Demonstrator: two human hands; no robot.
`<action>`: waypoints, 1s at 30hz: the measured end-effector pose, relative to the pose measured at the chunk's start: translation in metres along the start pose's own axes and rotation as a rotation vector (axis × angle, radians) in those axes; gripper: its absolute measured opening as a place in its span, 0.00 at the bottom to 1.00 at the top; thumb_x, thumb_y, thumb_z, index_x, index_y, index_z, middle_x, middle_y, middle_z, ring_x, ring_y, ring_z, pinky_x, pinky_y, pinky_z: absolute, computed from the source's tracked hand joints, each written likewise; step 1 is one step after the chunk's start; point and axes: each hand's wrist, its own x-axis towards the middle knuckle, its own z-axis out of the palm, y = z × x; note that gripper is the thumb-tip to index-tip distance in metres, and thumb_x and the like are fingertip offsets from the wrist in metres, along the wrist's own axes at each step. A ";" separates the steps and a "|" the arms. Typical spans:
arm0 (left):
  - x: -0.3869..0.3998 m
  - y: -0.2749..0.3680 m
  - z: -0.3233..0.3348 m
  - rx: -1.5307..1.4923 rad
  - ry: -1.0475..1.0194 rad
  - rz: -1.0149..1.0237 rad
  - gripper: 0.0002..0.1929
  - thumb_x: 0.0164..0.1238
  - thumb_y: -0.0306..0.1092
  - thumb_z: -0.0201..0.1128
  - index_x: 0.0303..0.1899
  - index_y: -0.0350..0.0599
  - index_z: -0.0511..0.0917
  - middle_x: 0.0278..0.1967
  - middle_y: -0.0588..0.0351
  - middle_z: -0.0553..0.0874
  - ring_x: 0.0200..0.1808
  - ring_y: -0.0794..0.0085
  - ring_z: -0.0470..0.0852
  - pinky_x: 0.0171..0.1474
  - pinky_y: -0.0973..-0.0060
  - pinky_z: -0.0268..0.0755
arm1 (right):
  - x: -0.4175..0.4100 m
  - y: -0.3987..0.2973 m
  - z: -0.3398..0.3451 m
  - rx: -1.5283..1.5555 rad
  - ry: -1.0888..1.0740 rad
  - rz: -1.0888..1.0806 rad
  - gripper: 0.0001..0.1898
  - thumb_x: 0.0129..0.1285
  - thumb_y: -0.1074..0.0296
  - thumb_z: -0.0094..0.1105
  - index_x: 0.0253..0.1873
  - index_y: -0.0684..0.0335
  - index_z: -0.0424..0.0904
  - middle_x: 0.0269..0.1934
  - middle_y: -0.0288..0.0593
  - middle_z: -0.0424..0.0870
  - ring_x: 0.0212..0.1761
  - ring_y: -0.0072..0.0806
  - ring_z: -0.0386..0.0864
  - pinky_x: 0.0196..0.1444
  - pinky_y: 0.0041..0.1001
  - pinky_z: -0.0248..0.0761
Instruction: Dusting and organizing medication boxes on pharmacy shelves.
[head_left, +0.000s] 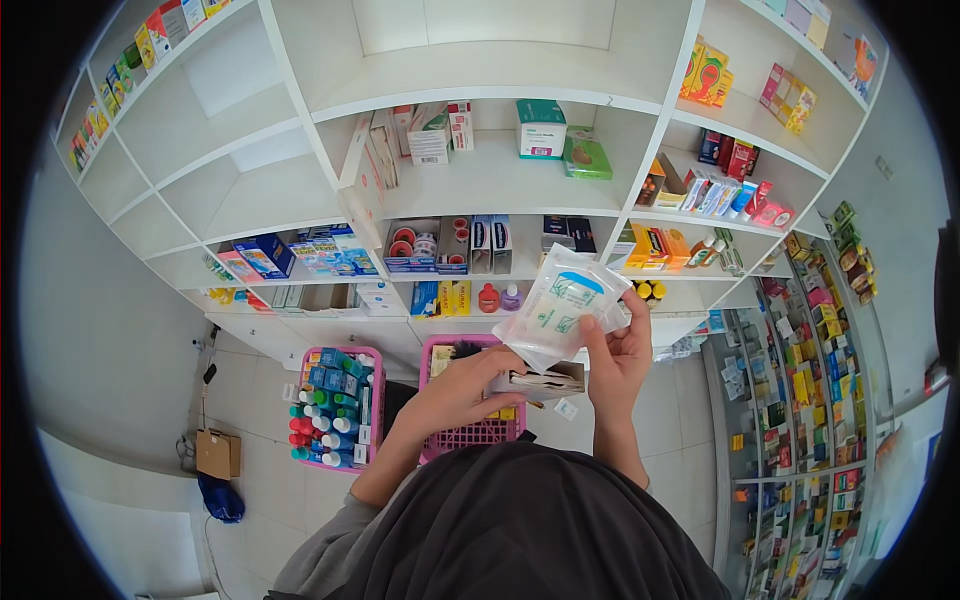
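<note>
My right hand (616, 345) pinches a pair or small stack of clear-and-white sealed sterile packets (562, 304) with green print and a blue band, between thumb and fingers. Just below them, my left hand (469, 386) grips a small open carton (574, 377) with flat packets standing inside. The lower corner of the held packets overlaps the carton's near edge. Beneath my hands is a pink plastic basket (456, 442) with a few boxes in it. What lies inside the carton beyond its top edges is hidden.
A second pink basket (381, 405), full of bottles and boxes, stands on the floor to the left. White shelving (495, 176) with medicine boxes and tape rolls rises ahead. A glass display case (757, 450) runs along the right. A cardboard box (217, 454) lies at the lower left.
</note>
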 end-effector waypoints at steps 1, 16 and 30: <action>0.000 0.001 -0.001 -0.003 0.005 -0.010 0.18 0.60 0.36 0.67 0.49 0.43 0.73 0.46 0.49 0.80 0.45 0.55 0.80 0.47 0.68 0.72 | 0.000 0.001 -0.001 -0.011 -0.015 -0.011 0.23 0.62 0.80 0.58 0.61 0.69 0.62 0.51 0.49 0.77 0.40 0.22 0.81 0.36 0.16 0.76; -0.006 -0.011 0.010 -0.167 0.151 0.006 0.31 0.60 0.36 0.68 0.61 0.41 0.62 0.55 0.46 0.74 0.55 0.58 0.77 0.57 0.68 0.68 | 0.014 -0.006 -0.032 -0.364 -0.295 -0.228 0.26 0.61 0.77 0.61 0.64 0.65 0.65 0.62 0.50 0.72 0.59 0.37 0.76 0.57 0.33 0.71; -0.008 -0.014 0.010 -0.297 0.249 -0.036 0.37 0.59 0.23 0.67 0.67 0.45 0.55 0.61 0.47 0.70 0.62 0.63 0.71 0.63 0.64 0.65 | 0.022 -0.030 -0.015 -0.558 -0.676 -0.408 0.18 0.55 0.73 0.64 0.53 0.55 0.80 0.53 0.38 0.80 0.51 0.33 0.77 0.56 0.33 0.65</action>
